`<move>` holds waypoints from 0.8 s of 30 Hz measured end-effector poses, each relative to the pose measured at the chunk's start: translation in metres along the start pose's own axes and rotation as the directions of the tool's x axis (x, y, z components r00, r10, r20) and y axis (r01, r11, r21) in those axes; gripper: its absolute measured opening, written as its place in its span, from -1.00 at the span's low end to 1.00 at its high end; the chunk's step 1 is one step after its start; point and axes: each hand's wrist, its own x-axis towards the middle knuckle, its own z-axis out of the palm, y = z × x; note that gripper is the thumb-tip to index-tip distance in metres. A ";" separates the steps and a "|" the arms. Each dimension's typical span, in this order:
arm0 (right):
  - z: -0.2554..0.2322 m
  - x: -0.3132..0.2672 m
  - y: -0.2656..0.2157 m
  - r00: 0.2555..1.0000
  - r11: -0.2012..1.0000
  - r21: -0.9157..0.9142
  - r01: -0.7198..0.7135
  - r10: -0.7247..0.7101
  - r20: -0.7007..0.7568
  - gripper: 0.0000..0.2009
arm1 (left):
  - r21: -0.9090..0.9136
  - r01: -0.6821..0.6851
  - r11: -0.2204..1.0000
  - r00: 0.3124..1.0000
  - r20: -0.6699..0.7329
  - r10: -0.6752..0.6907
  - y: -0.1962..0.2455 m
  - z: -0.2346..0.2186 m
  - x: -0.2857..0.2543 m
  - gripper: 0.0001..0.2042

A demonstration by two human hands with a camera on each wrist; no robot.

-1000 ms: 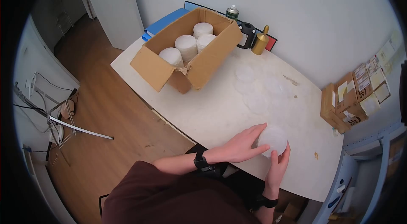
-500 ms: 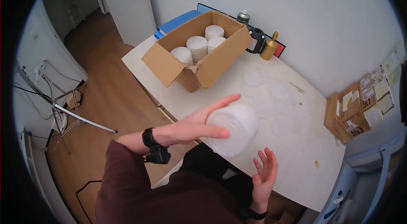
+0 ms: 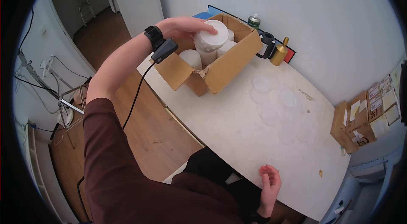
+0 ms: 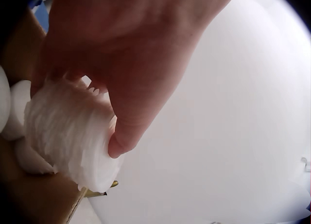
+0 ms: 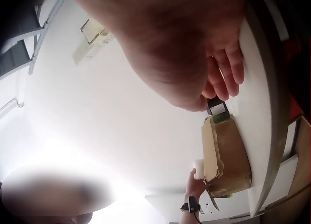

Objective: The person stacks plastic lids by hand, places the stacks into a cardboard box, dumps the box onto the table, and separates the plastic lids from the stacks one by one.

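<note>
My left hand (image 3: 181, 26) grips a stack of white round plastic lids (image 3: 209, 41) over the open cardboard box (image 3: 234, 62). In the left wrist view the stack (image 4: 73, 132) lies tilted, its layered, uneven side showing, and the thumb presses its flat end. Inside the box stand several similar white stacks (image 3: 190, 59), partly hidden behind the held one. My right hand (image 3: 270, 188) is held by the near table edge with nothing in it, its fingers loosely bent. Thin translucent lids (image 3: 289, 97) lie flat and overlapping on the white table (image 3: 220, 126).
Behind the box are a spray can (image 3: 254, 20), a black round device (image 3: 266, 45) and a brass-coloured pestle-like object (image 3: 279, 52). Labelled cardboard boxes (image 3: 360, 114) stand at the right end against the wall. A cable (image 3: 137, 92) hangs from the left wrist camera.
My left hand has carried the lid stack from the table's near side up and left to above the box. The right hand has let go of the stack and drawn back to the near edge.
</note>
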 end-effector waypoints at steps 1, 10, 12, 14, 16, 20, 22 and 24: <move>-0.001 0.000 0.000 1.000 1.000 0.021 -0.006 0.006 0.001 -0.72 | -0.002 0.001 1.000 1.000 0.001 -0.001 0.002 0.004 0.000 -0.20; -0.009 0.000 0.002 1.000 0.994 0.112 -0.007 0.004 0.027 -0.71 | -0.167 0.079 0.983 0.972 0.233 -0.039 -0.020 0.020 0.032 -0.12; -0.009 0.000 0.003 1.000 0.994 0.111 -0.003 0.000 0.026 -0.71 | -0.165 0.085 0.983 0.955 0.294 -0.033 -0.019 0.023 0.033 -0.10; -0.010 0.001 0.004 1.000 0.994 0.111 0.003 -0.005 0.022 -0.71 | -0.139 0.113 0.984 0.950 0.306 -0.065 -0.029 0.023 0.048 -0.08; -0.010 0.001 0.005 1.000 0.994 0.110 0.012 -0.013 0.013 -0.72 | -0.111 0.137 0.984 0.942 0.321 -0.095 -0.035 0.024 0.057 -0.06; -0.010 0.000 0.006 1.000 0.993 0.116 0.004 -0.003 -0.002 -0.72 | 0.002 0.137 0.991 0.936 0.327 -0.130 -0.038 0.027 0.061 -0.09; -0.009 0.001 0.005 1.000 0.993 0.118 0.005 -0.004 -0.007 -0.73 | 0.031 0.146 0.989 0.935 0.321 -0.149 -0.041 0.025 0.063 -0.08; -0.010 0.001 0.006 1.000 0.993 0.117 0.000 0.001 -0.009 -0.73 | 0.039 0.145 0.989 0.921 0.359 -0.149 -0.048 0.022 0.065 -0.12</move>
